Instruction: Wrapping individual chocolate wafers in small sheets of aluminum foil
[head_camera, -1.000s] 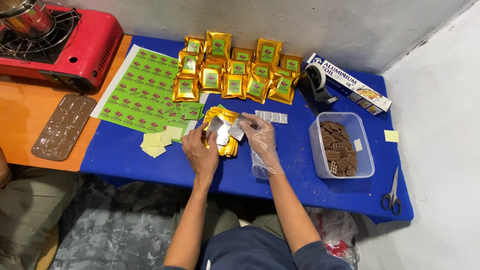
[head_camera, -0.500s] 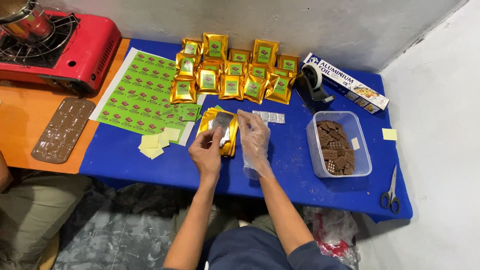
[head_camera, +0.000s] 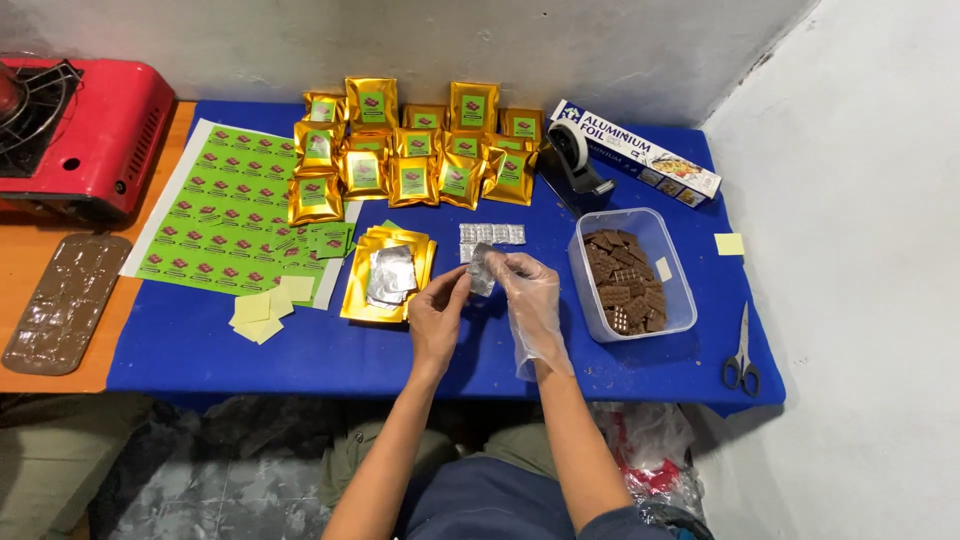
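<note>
Head view of a blue table (head_camera: 200, 345) with both hands at its middle. The left hand (head_camera: 437, 318), bare, and the right hand (head_camera: 528, 295), in a loose clear plastic glove, meet on a small foil-wrapped piece (head_camera: 482, 268). The fingertips of both hands are narrowed into pinches on this piece and hold it just above the table, thumbs and forefingers on opposite edges.

Just left of the left fingers lies a stack of flat gold pouches (head_camera: 385, 295) with two foil-wrapped pieces (head_camera: 391, 275) on top. Directly beyond the fingertips a strip of foil-wrapped squares (head_camera: 492, 235) lies flat. Right of the gloved fingers, near but apart, stands a clear plastic tub (head_camera: 680, 305) of brown chocolate pieces. Farther beyond the fingers: rows of filled gold pouches with green labels (head_camera: 410, 150), a tape dispenser (head_camera: 575, 160) and a long foil box (head_camera: 640, 152). Well left of the fingers: a sheet of green stickers (head_camera: 215, 215), yellow paper squares (head_camera: 262, 310), a brown chocolate mould (head_camera: 62, 300) and a red stove (head_camera: 90, 130). Scissors (head_camera: 741, 352) lie well to the right.
</note>
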